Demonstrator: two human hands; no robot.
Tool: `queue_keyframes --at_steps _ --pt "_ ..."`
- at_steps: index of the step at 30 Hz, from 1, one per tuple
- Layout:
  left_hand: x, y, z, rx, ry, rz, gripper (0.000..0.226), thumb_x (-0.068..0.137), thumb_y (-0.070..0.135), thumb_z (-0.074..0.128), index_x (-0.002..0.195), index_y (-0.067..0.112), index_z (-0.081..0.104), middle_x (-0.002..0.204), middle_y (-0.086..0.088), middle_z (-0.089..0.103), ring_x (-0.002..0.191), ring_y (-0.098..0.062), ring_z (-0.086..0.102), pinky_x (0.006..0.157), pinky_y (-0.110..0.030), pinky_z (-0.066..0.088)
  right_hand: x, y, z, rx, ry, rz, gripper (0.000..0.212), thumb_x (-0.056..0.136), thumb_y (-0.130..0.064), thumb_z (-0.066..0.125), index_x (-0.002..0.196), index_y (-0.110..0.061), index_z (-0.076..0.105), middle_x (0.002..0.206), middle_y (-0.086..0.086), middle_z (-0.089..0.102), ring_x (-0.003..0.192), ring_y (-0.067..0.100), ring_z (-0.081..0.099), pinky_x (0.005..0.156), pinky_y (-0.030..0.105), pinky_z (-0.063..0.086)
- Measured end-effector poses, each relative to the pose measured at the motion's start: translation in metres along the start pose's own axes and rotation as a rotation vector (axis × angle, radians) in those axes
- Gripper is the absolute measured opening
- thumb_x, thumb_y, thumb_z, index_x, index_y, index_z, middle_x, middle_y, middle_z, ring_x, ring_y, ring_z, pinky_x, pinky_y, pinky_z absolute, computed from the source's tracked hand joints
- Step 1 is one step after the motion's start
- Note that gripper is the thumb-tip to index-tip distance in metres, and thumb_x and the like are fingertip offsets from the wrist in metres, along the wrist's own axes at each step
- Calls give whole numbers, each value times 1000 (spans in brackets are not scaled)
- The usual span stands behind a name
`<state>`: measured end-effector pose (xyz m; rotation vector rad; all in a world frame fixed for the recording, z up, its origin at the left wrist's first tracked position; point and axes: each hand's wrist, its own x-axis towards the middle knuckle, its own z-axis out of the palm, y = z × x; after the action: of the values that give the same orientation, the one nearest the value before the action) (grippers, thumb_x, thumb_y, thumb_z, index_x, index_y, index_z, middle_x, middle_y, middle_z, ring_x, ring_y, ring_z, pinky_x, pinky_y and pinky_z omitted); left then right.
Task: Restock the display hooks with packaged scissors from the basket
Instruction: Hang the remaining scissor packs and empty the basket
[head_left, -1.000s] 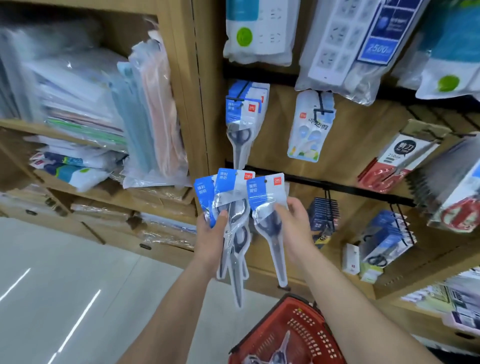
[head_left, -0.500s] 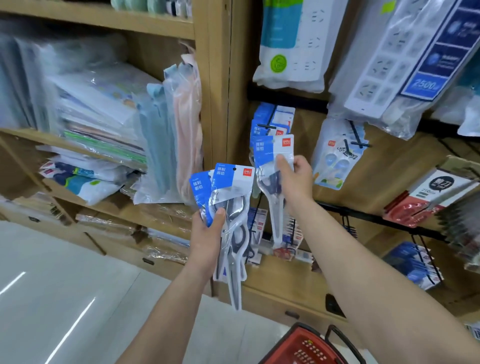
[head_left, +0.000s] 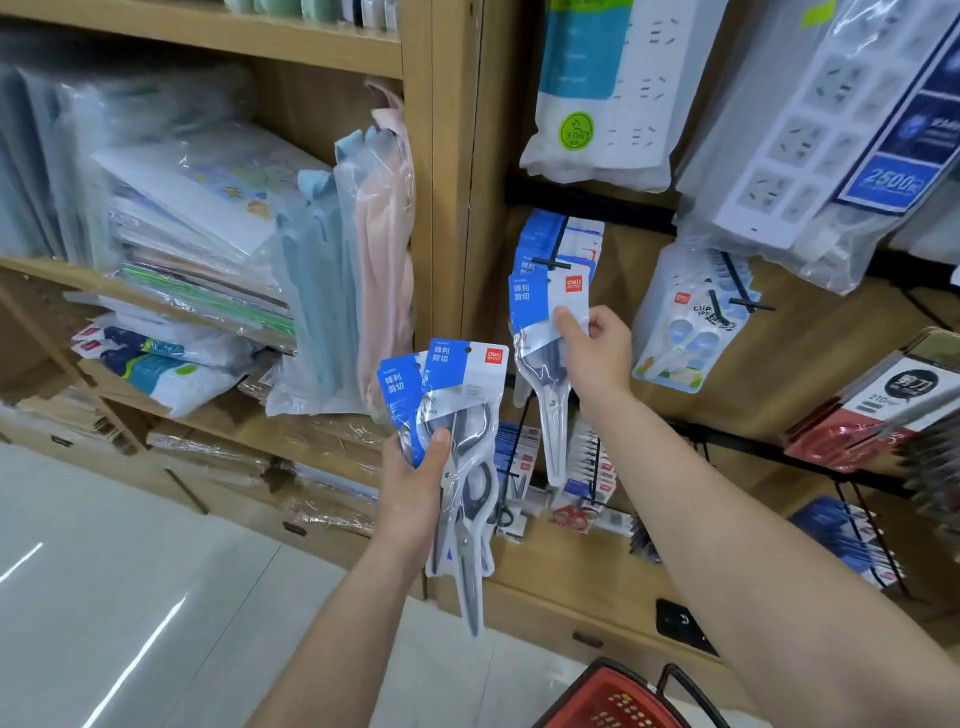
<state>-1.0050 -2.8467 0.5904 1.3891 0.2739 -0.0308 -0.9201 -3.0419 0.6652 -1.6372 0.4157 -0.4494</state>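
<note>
My right hand (head_left: 597, 351) pinches one packaged scissors (head_left: 545, 364) by its blue and white header card, held up against the row of the same packs hanging on a black display hook (head_left: 553, 262). Whether the card's hole is on the hook I cannot tell. My left hand (head_left: 415, 478) grips two or three more scissors packs (head_left: 457, 426), fanned out, points hanging down. The red basket (head_left: 618, 696) shows only its rim and handle at the bottom edge.
A wooden post (head_left: 452, 171) separates the hook wall from shelves of plastic-wrapped paper goods (head_left: 208, 234) on the left. Power strips (head_left: 602, 88) hang above, child scissors (head_left: 685, 322) to the right, more hooked packs (head_left: 587, 478) below. Pale floor lies at lower left.
My right hand has lifted its scissors pack up from beside the left hand's bundle to the hook row. The view tilted up, and the basket slid to the bottom edge. The left hand barely moved.
</note>
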Motion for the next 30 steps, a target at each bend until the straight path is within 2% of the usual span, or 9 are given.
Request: queue_keyframes --at_steps 2,5,12,14,20,22,25,27,30 --pt "1 -1 0 5 3 -7 26 100 44 64 123 34 57 116 7 71 110 -16 68 104 -51 52 3 -2 3 10 1 -2 21 99 -30 67 107 -13 60 104 -8 70 85 -6 67 53 7 48" --pt "4 -3 0 3 9 -8 19 101 41 63 119 36 57 114 8 72 109 -15 69 102 -48 54 7 -1 7 9 13 -4 25 99 -29 67 113 -10 61 112 -2 71 89 -4 67 52 6 48" --pt "9 -7 1 -39 9 -7 19 103 35 62 121 30 58 111 7 73 102 -11 71 87 -34 56 10 7 5 8 60 2 24 99 -30 68 109 -9 61 110 -2 72 87 -5 68 53 6 47" --pt "9 -7 2 -43 11 -7 24 103 36 62 125 28 56 112 7 73 103 -10 71 84 -32 54 11 4 6 -1 59 -17 24 98 -30 69 110 -10 62 111 -3 72 91 -3 69 55 8 49" --pt "11 -9 5 -27 7 -5 27 102 38 62 127 29 56 115 6 71 108 -13 68 89 -34 53 20 8 9 -26 62 -27 26 98 -34 68 111 -12 64 114 -1 74 103 10 72 67 21 56" --pt "13 -9 5 -22 2 -4 27 102 38 63 127 30 56 115 6 72 108 -14 69 90 -36 54 26 8 10 -47 77 -29 26 99 -35 67 107 -11 64 113 0 74 100 8 72 65 18 53" --pt "15 -9 4 -32 6 -11 22 102 35 63 123 30 57 109 6 73 103 -16 72 93 -41 57 37 4 13 -80 113 -29 27 100 -35 65 86 -14 57 95 -1 69 76 -1 63 50 5 41" --pt "15 -10 4 -38 5 -15 20 102 35 63 121 32 57 107 7 74 102 -17 72 94 -44 58 43 2 14 -127 141 -40 31 101 -36 63 78 -19 52 91 0 65 68 -2 55 44 3 35" --pt "15 -8 4 -55 4 -18 20 102 35 63 120 33 57 108 8 75 104 -17 73 94 -45 59 46 0 16 -168 153 -25 28 100 -41 63 93 -15 59 105 4 71 78 1 61 51 8 39"
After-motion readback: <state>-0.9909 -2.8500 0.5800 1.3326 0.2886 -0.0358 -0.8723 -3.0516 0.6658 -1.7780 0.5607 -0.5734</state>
